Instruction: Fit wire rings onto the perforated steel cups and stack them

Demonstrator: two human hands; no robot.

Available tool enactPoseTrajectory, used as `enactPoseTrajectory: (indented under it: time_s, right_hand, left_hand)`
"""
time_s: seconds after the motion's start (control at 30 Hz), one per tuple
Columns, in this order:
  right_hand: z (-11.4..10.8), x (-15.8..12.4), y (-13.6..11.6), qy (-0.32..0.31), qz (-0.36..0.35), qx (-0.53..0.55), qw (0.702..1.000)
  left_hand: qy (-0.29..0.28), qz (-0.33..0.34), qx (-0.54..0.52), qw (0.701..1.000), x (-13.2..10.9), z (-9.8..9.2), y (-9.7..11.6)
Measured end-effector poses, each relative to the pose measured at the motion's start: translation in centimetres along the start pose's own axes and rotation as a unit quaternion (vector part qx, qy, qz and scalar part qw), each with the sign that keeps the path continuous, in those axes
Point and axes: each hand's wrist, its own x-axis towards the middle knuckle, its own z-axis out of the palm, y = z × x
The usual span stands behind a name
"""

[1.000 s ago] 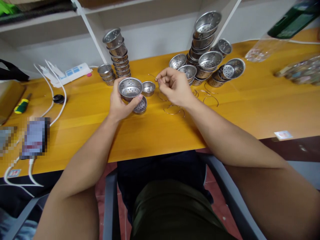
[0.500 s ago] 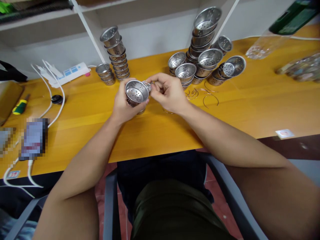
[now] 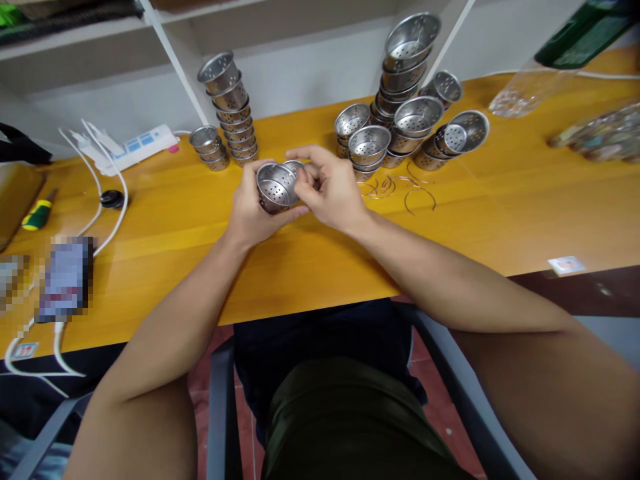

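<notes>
L hand (image 3: 251, 212) w/ cup (image 3: 276, 188), R hand (image 3: 334, 190) adj.

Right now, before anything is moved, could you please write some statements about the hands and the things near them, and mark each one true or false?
1. The left hand holds a perforated metal cup. True.
2. The right hand lies flat on the table. False: it is raised beside the metal cup.
3. Thin curved wires lie on the table. True.
4. The white power strip lies right of the cup stacks. False: it lies left of them.
</notes>
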Motion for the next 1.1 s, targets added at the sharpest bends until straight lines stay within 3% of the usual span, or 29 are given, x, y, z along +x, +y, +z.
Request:
enactPoseTrajectory:
  time_s: [0.2,0.5,0.7,0.8,1.1]
  right_hand:
    - [-0.1,0.4,-0.6,-0.018,-0.001,0.093,0.996]
    - [-0.4,0.3,-2.1,-0.052,0.012,0.137,0.989]
    - [-3.6,1.2,-1.8,-0.205,-0.060,0.214,0.953]
    - [-4.4,1.5,-1.5,-0.251,-0.073,0.246,0.933]
    - [-3.5,0.8,-1.6,-0.222,0.001,0.212,0.952]
  left_hand:
    - [-0.006,-0.009,0.001,1.000,0.0,-0.3,0.6]
    - [-0.013,0.009,-0.031,0.999,-0.1,0.0,1.0]
    - [-0.024,-0.002,-0.044,0.999,-0.1,-0.5,0.7]
    - [-0.036,-0.021,-0.039,0.998,-0.1,-0.7,0.8]
    - [-0.038,-0.052,-0.005,0.998,0.1,-0.9,1.9]
